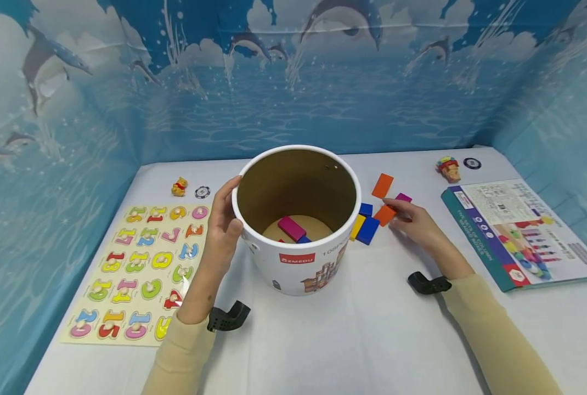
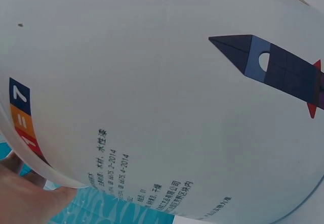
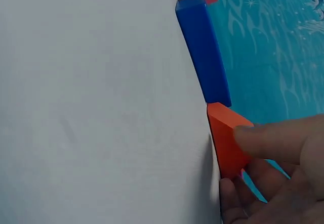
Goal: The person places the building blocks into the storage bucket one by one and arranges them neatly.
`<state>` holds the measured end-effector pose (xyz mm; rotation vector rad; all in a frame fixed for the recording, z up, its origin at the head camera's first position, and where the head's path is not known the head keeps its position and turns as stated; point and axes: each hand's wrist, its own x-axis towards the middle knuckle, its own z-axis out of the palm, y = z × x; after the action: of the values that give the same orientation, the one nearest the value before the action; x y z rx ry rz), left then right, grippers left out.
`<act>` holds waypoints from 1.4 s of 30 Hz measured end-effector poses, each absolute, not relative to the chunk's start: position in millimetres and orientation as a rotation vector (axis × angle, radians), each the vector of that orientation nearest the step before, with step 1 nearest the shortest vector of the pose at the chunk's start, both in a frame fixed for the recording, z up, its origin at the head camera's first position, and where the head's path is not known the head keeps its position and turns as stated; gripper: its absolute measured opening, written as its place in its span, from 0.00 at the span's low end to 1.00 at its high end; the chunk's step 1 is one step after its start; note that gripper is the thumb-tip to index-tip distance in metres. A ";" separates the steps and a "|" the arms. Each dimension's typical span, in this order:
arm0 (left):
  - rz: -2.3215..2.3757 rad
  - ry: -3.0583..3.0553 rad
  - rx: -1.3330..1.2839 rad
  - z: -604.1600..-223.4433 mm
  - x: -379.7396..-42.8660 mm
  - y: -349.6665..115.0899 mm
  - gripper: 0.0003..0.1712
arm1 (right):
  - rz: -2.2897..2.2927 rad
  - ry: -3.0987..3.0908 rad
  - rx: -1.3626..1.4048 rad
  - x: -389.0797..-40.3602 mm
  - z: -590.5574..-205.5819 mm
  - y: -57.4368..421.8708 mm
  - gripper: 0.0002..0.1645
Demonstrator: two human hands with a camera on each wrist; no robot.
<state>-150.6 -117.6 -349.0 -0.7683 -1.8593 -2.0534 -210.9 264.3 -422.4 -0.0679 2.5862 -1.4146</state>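
Note:
A white bucket [image 1: 295, 280] with a brown inside stands upright on the table. At its left rim my left hand [image 1: 219, 236] holds on, with the thumb along the near side; the left wrist view is filled by the bucket's printed wall [image 2: 152, 82]. Inside lie a magenta block [image 1: 291, 227] and part of a blue one [image 1: 304, 240]. To the right of the bucket, my right hand [image 1: 417, 222] pinches an orange block [image 3: 228, 140] beside a blue block [image 3: 203, 52]. Around it are another orange block [image 1: 383, 185], a yellow block [image 1: 357, 226] and a magenta block [image 1: 404, 197].
A number puzzle board [image 1: 142, 263] covers the table's left side. Behind it are a small bear figure [image 1: 179, 187] and a poker chip [image 1: 202, 192]. At right lies a flat toy box [image 1: 491, 203], with a figure [image 1: 449, 169] and another chip [image 1: 472, 163] behind.

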 end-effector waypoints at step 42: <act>-2.077 -1.859 -0.772 -348.4 -149.8 -118.1 0.47 | -1.616 1.992 -0.819 -205.3 -233.5 115.9 0.22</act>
<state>-149.8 -118.1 -348.4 -0.7722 -1.8587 -2.0768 -205.3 115.9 -233.5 -0.8188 1.9919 -1.6156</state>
